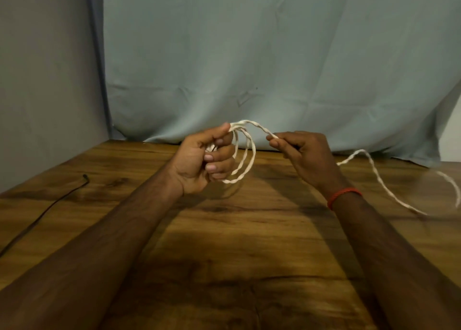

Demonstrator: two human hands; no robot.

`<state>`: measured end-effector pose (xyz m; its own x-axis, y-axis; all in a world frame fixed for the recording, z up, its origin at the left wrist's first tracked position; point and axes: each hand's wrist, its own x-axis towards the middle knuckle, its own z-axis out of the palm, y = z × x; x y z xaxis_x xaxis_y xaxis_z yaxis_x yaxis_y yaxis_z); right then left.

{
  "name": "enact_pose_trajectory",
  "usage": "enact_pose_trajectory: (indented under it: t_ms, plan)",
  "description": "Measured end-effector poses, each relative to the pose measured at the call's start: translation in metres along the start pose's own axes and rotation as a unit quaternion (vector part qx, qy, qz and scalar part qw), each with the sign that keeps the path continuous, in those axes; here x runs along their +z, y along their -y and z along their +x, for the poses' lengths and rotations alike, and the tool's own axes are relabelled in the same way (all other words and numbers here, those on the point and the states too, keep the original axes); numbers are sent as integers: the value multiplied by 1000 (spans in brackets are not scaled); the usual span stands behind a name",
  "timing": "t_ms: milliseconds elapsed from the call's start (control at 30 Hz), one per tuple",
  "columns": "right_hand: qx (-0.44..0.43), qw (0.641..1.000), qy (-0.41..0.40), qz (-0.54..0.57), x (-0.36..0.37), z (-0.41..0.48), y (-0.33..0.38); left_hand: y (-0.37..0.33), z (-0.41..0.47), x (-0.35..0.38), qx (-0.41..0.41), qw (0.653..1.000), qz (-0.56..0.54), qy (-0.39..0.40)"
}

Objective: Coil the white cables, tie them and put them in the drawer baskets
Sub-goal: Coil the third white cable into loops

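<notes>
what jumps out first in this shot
The white cable in mid-frame: the left hand grips a few hanging loops while the right hand pinches the strand beside it, the tail trailing right over the wooden table. A red band circles the right wrist.

Head camera, single wide-angle view, facing forward and down.
Sits close over the brown wood-grain table. The left hand and right hand reach in from the lower corners to near frame centre. The pale blue-grey cloth backdrop fills the upper half, straight ahead, meeting the table's far edge just beyond the hands.
</notes>
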<state>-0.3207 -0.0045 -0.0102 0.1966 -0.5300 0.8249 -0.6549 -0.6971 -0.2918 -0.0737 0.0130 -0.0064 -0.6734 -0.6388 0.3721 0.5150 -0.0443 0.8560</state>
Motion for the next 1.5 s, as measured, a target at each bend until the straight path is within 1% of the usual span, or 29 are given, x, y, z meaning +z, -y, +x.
enact_pose_trajectory:
  t_ms: [100,200,267,367,467,567,633,733,800,867,1000,1033,1100,1167,1300,1367,1400,1433,1500]
  plan:
    - [13,997,46,-59,3,-5,-10,-6,3,-8,58,995,-72,-29]
    - [11,993,85,-76,5,-7,-13,-7,3,-13,93,989,-89,-73]
    - [4,990,103,-95,8,-7,-11,-6,2,-16,107,983,-102,-105]
    - [-10,988,108,-113,13,-9,-5,-8,1,-18,108,980,-121,-118]
    - [-25,987,74,-140,16,-10,-5,-11,-2,-18,108,978,-130,-119]
    - [-17,988,7,-151,11,-10,-11,-12,-3,-19,113,977,-145,-107]
    - [-24,988,-34,-150,7,-10,-15,-13,-4,-21,118,974,-155,-114]
    - [-32,985,-52,-163,8,-11,-12,-13,-4,-19,125,972,-155,-128]
    - [-25,983,-38,-180,11,-11,-6,-13,-3,-15,125,972,-141,-142]
    - [-22,981,-5,-195,15,-11,2,-12,-3,-10,127,970,-131,-162]
    - [-48,960,111,-252,28,-10,10,-9,1,-5,128,953,-163,-220]
    - [-59,954,138,-259,31,-9,12,-9,2,-5,133,951,-150,-237]
    - [-77,947,185,-252,36,-9,15,-7,4,-6,154,948,-89,-263]
    - [-94,943,212,-239,38,-8,19,-6,5,-6,181,945,-45,-270]
    - [-125,935,237,-232,42,-10,31,-7,5,-2,198,945,-41,-258]
    - [-128,930,253,-235,45,-11,39,-6,7,2,207,939,-37,-273]
    - [-129,927,258,-240,46,-12,42,-4,9,6,213,934,-2,-288]
    - [-132,923,262,-247,47,-12,45,-1,10,9,220,927,64,-297]
    - [-143,916,270,-260,48,-11,53,8,11,13,229,900,240,-282]
